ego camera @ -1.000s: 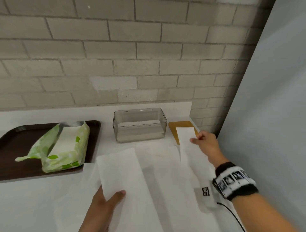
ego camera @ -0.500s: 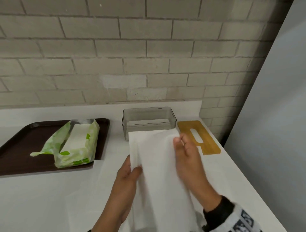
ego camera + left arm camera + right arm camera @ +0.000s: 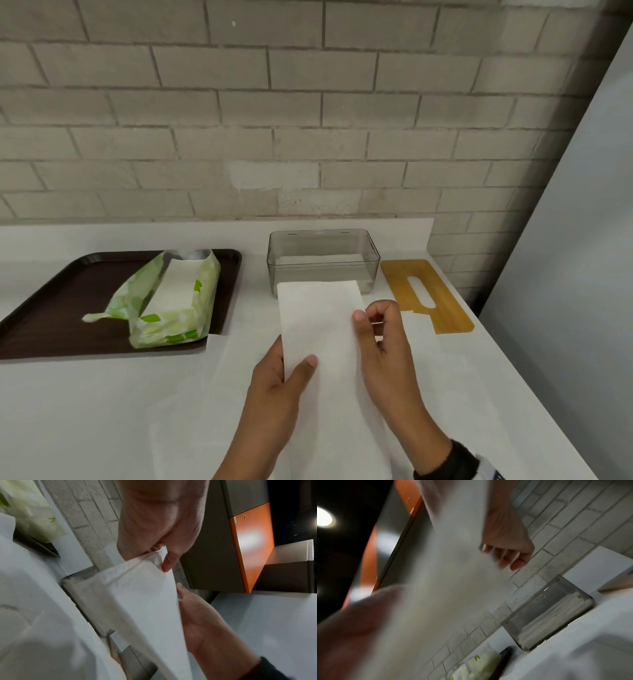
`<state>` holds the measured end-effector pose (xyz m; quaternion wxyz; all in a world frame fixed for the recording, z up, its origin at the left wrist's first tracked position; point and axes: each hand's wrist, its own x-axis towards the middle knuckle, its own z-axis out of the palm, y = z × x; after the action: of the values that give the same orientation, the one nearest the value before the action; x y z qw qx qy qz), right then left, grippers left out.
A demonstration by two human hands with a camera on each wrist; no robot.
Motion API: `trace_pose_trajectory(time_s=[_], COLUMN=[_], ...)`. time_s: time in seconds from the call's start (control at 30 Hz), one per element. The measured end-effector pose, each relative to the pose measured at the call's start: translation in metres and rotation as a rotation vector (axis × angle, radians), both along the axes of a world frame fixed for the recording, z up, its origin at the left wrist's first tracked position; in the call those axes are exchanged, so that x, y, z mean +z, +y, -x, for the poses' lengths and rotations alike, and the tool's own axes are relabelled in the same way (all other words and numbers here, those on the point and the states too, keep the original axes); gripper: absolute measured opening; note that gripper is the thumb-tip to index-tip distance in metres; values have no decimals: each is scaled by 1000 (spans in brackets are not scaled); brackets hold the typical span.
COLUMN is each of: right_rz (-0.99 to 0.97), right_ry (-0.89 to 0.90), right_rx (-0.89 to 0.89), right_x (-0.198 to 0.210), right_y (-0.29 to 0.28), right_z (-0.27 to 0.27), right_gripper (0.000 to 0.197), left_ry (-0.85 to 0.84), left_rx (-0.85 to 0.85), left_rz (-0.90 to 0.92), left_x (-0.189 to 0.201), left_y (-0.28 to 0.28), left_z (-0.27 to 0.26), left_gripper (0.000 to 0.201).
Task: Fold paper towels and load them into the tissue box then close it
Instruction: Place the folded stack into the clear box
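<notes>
A white paper towel (image 3: 320, 329), folded into a long narrow strip, is held lengthwise above the counter just in front of the clear tissue box (image 3: 323, 260). My left hand (image 3: 298, 366) grips its left edge, thumb on top and fingers underneath. My right hand (image 3: 364, 317) pinches its right edge with curled fingers. In the left wrist view the paper towel (image 3: 137, 601) hangs from the thumb. The right wrist view shows the paper towel (image 3: 453, 574) blurred, with the tissue box (image 3: 553, 612) holding a low stack of folded towels. The bamboo lid (image 3: 428, 294) lies flat, right of the box.
A brown tray (image 3: 51, 308) at the left carries an opened green pack of paper towels (image 3: 171, 301). More loose white sheets (image 3: 212, 411) lie flat on the white counter under my hands. A brick wall stands behind, and a grey panel closes off the right side.
My right hand brought the towel's right part across to the left hand. The sheet went from spread wide to a narrow folded strip held by both hands before the box.
</notes>
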<state>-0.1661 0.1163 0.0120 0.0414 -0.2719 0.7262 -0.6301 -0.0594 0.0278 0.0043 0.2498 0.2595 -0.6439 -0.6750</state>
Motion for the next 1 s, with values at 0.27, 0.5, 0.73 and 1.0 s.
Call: trace_pose_trajectory(time_s=[0.27, 0.5, 0.73, 1.0], right_rz=[162, 74, -540, 34], right_ry=[-202, -182, -219, -438], right_rx=[284, 232, 462, 183], right_x=[19, -5, -20, -11], right_y=[11, 5, 28, 68], right_z=[-3, -5, 9, 45], right_gripper=[29, 30, 28, 11], left_ry=[208, 183, 297, -26], left_rx=[36, 119, 200, 69], left_rz=[80, 44, -119, 54], left_x=[18, 4, 11, -22], left_y=[-3, -5, -25, -46], left_z=[5, 18, 11, -23], left_gripper=[29, 24, 28, 33])
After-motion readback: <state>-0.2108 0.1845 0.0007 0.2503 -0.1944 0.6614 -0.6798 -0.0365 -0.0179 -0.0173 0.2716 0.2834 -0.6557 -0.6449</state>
